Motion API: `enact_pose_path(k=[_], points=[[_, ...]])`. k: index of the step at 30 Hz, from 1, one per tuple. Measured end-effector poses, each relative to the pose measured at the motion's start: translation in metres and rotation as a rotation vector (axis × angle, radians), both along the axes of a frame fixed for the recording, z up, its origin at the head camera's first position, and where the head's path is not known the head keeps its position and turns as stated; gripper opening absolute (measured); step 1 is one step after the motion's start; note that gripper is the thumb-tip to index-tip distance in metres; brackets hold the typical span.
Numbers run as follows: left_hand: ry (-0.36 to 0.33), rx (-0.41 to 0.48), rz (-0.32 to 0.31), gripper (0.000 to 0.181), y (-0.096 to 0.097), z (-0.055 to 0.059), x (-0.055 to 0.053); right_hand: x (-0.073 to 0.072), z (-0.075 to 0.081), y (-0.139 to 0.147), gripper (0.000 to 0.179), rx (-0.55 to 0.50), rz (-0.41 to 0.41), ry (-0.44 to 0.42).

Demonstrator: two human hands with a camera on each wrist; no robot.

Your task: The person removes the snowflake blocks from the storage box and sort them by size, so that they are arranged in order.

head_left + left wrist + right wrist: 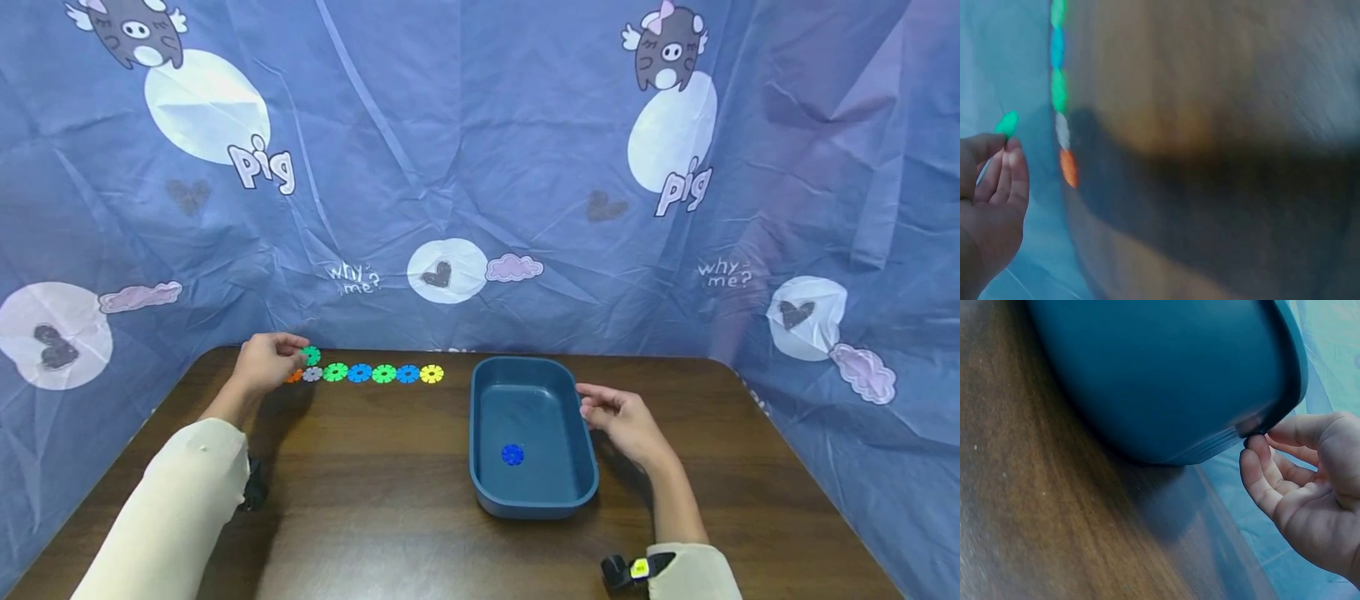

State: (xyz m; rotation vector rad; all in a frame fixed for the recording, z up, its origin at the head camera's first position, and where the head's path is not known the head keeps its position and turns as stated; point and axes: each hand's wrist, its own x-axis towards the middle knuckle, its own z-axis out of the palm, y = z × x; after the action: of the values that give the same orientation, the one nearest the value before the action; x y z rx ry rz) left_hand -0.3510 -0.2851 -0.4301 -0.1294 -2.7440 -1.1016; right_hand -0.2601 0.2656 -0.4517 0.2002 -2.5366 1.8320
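My left hand [266, 364] pinches a green notched disc [311, 356] between thumb and fingertips, just above the left end of a row of discs. That row holds an orange disc [294, 377], a grey disc [312, 374], then green and blue ones, with a yellow disc [432, 373] at its right end. In the left wrist view the held green disc [1007, 124] stands nearly edge-on. My right hand [626, 423] pinches the right rim of a blue tray [480, 500]; a small dark edge shows at its fingertips in the right wrist view. Inside the tray lies a dark blue disc [512, 455].
The brown wooden table [360, 500] ends in a far edge close behind the row. A blue printed curtain [457, 183] hangs behind and along both sides.
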Motion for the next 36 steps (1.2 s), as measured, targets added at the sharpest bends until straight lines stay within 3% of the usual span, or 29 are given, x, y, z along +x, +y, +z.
enact_pose_path(k=[6, 11, 15, 20, 36], points=[[0.081, 0.029, 0.177, 0.027, -0.025, -0.021, 0.01, 0.001, 0.0, -0.001, 0.038, 0.007, 0.001, 0.0], [0.017, 0.122, 0.264, 0.03, -0.032, -0.034, 0.012, 0.001, 0.0, 0.0, 0.038, 0.009, -0.005, 0.001], [-0.021, 0.134, 0.306, 0.032, -0.034, -0.04, 0.013, 0.001, 0.0, 0.0, 0.038, 0.012, 0.001, 0.006], [-0.02, 0.107, 0.333, 0.033, -0.035, -0.044, 0.013, 0.0, -0.001, 0.0, 0.039, 0.017, -0.002, -0.003], [-0.026, 0.117, 0.339, 0.036, -0.036, -0.046, 0.011, 0.001, 0.002, 0.0, 0.039, 0.0, 0.001, 0.002]])
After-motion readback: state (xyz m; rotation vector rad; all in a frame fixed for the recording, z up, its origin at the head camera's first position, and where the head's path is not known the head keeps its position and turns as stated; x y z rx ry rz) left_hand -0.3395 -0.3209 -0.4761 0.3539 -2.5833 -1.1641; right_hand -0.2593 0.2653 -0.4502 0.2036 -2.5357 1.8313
